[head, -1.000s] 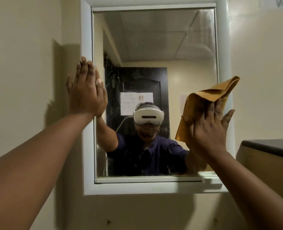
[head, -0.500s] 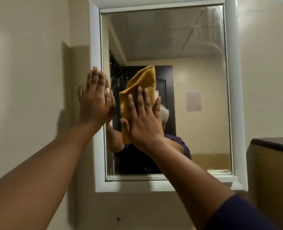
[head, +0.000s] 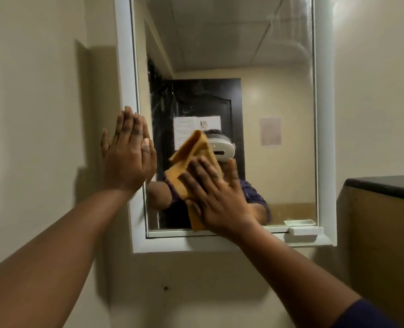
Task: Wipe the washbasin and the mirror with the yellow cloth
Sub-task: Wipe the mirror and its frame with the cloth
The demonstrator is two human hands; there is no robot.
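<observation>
Pressing yellow cloth (head: 192,155) on mirror (head: 272,95), right grip (head: 219,201) lies flat.

Cream painted wall (head: 42,114) all around, with a small dark spot (head: 165,288) low down. At right, a tan wooden cabinet (head: 385,245) topped by a dark counter (head: 385,185). Just left of the cabinet's upper corner, a small white tray (head: 306,230).

A white-framed mirror (head: 267,67) is fixed to the cream wall (head: 42,114), and the lower ledge (head: 219,244) of its frame juts out toward the near side. On the right end of that ledge lies a small white oblong piece (head: 306,230), perhaps a soap dish, though the view is too soft to tell. Just right of the frame stands a wooden table (head: 385,185) with a dark top.
</observation>
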